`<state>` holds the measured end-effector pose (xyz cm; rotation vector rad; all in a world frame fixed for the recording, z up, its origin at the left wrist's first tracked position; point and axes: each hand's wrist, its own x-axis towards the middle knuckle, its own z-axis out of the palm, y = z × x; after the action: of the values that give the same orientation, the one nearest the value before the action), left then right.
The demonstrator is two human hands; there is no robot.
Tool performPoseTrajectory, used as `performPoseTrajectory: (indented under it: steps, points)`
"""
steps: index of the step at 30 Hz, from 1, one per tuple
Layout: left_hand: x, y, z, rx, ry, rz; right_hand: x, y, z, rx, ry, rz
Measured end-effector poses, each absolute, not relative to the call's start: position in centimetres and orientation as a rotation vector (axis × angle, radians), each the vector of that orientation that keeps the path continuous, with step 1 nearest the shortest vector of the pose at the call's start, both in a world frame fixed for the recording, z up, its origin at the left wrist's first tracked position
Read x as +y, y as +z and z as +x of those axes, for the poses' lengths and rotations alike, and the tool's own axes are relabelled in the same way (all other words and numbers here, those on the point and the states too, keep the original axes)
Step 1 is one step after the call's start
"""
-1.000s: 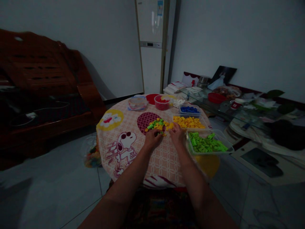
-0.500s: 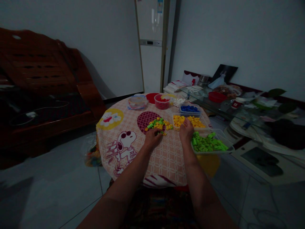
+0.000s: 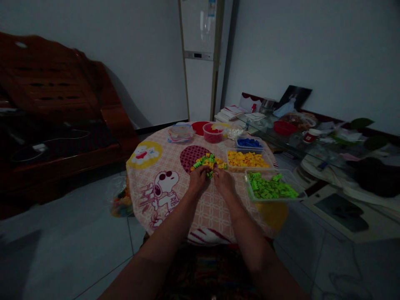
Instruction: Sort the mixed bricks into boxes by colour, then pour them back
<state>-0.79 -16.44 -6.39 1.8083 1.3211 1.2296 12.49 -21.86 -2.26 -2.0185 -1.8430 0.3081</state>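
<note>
A mixed pile of yellow and green toy building blocks [image 3: 208, 158] lies on the patterned tablecloth in front of me. My left hand [image 3: 198, 178] is at the near left side of the pile, its fingers closed on a small green building block [image 3: 210, 175]. Close by on the right, my right hand [image 3: 223, 181] has its fingers bent together towards the left fingertips; what they pinch is too small to make out. Right of the pile stand a clear box of yellow blocks [image 3: 248, 159], a clear box of green blocks [image 3: 271, 186] and a smaller box of blue blocks [image 3: 249, 143].
A round pink tub [image 3: 213, 134] and a clear lidded container [image 3: 180, 133] stand at the table's far side. A cluttered glass shelf [image 3: 278, 135] runs along the right. On the left is a wooden bench [image 3: 115, 129], with a plastic bag [image 3: 121, 204] on the floor.
My right hand has left the box of yellow blocks and moved left, beside my left hand at the pile. My left hand has stayed nearly in place.
</note>
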Motion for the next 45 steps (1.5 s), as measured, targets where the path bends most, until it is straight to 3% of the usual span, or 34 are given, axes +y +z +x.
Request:
performPoseTrajectory:
  steps: [16,23,32,39,45]
  points:
    - [-16.5,-6.1,-0.9,1.354,1.194,1.892,-20.7,-1.7,10.0,-1.755,0.307,-2.241]
    - [-16.3,-6.3,-1.0,1.344,1.186,1.876,-21.8,-3.3,10.8,-1.545,0.221,-2.016]
    - [-16.4,-6.2,-0.9,1.279,1.157,1.887,-24.3,-0.5,17.8,-1.198,0.138,-1.729]
    - [-16.3,-6.3,-0.9,1.273,1.141,1.877,-26.6,1.0,24.2,-1.103,-0.141,-1.997]
    - [-16.5,-6.0,-0.9,1.276,1.172,1.871,-25.8,0.1,19.8,-1.397,0.055,-1.931]
